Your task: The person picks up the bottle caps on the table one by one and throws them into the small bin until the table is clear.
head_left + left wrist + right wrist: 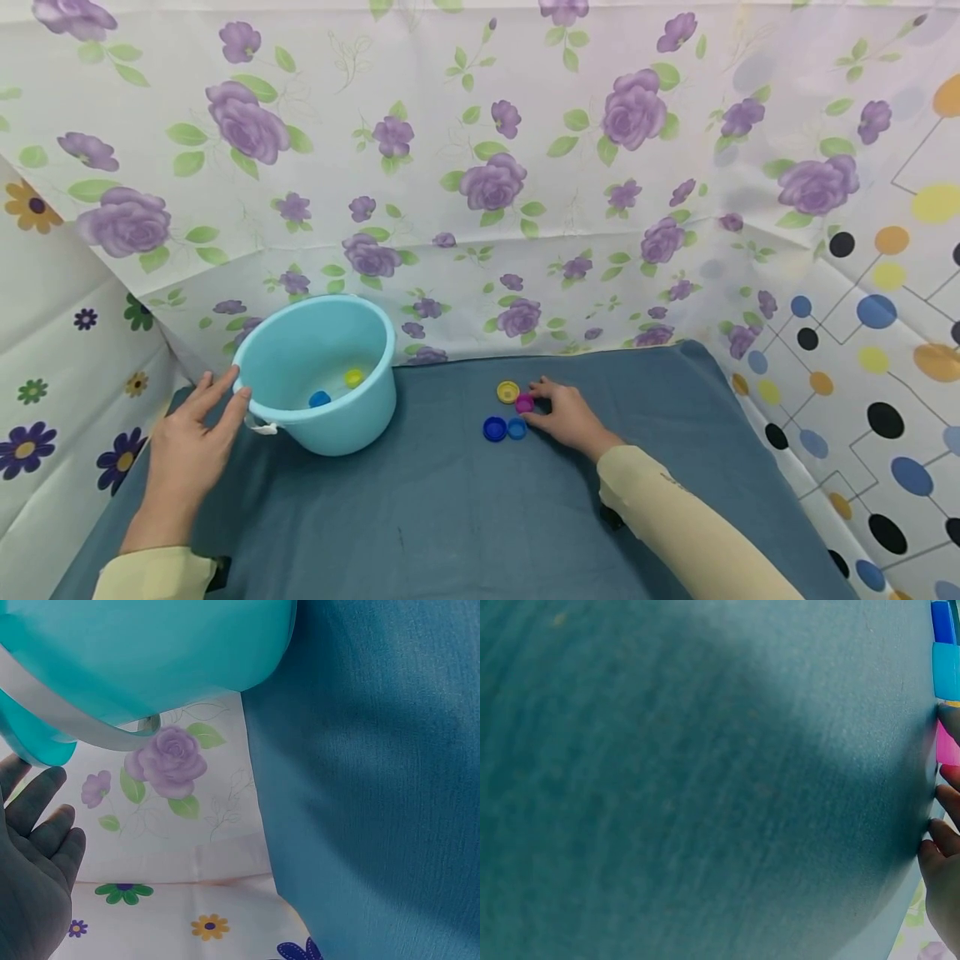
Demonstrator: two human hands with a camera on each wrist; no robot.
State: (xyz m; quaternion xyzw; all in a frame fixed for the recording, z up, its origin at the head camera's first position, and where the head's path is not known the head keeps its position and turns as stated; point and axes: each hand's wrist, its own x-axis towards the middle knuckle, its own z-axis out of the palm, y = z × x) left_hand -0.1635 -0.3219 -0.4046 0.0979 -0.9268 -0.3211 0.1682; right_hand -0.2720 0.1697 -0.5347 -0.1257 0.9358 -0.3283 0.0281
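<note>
1. Progress: judged part-way. Two small caps, one blue [319,399] and one yellow [354,378], lie inside the light blue bucket [345,432]; four more sit outside on the blue-grey cloth [450,517].
2. Left over: pink cap [524,403], second yellow cap [507,392], dark blue cap [495,429], light blue cap [517,428]. They form a loose cluster well to the right of the bucket; the two blues lie side by side, the yellow just beside the pink.
3. Right hand [572,417]: thumb and index on opposite sides of the pink cap, pinching it at cloth level. No visible lift.
4. Left hand [187,437]: fingers fairly straight and spread, tips touching the bucket's rim near the handle [37,701].
5. Hidden: the near wall covers part of the bucket floor, so more caps could be in there; can't tell. Left thumb doesn't show in the left wrist view.
6. Cut off: right wrist view is mostly cloth, with the hand and caps clipped at the right edge. Left wrist view gets only part of the bucket's outside, no contents.
</note>
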